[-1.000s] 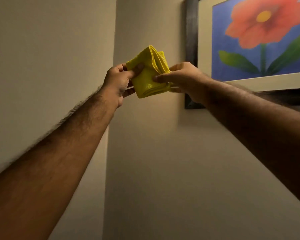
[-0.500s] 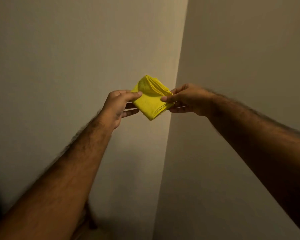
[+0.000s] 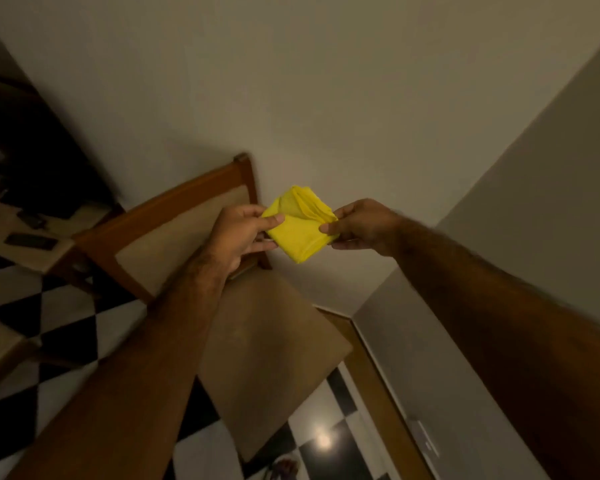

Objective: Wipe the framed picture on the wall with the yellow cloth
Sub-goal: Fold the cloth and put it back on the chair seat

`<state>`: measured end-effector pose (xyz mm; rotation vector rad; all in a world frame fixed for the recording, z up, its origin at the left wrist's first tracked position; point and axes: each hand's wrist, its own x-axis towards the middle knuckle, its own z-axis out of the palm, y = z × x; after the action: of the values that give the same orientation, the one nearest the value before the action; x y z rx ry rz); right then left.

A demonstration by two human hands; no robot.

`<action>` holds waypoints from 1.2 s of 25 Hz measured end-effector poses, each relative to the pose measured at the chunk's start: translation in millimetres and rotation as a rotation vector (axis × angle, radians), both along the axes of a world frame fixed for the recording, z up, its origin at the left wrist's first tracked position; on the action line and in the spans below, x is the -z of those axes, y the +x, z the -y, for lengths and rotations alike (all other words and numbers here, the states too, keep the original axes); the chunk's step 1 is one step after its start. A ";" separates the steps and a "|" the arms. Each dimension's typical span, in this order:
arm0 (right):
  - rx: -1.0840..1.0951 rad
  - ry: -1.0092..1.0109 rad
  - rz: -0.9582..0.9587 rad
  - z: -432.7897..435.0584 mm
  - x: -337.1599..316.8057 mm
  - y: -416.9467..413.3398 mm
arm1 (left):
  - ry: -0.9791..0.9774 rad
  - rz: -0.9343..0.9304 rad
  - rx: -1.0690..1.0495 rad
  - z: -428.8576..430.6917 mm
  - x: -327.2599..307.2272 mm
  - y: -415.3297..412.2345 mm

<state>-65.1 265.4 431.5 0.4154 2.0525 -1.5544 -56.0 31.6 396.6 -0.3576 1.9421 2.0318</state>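
Downward the view has swung since the earlier frames: the picture is gone from sight, and a chair (image 3: 174, 233) and checkered floor (image 3: 59, 327) have come in beneath the arms. Both hands hold the folded yellow cloth (image 3: 297, 225) between them, out in front of the wall corner. Left hand (image 3: 238, 233) pinches the cloth's left corner, thumb on top, fingers underneath. Right hand (image 3: 362, 225) pinches its right edge the same way. Below the left hand sits the chair's padded seat; far to its left, a tabletop (image 3: 25, 237) carries dark items, too dim to identify.
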 end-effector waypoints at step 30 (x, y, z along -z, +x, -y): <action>-0.207 0.696 0.060 79.3 469.6 84.7 | -1.251 0.301 0.567 31.5 421.8 36.7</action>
<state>19.6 186.1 -38.1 0.4664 2.4546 -0.6659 -19.3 0.1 -25.2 -0.2750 2.4540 0.2455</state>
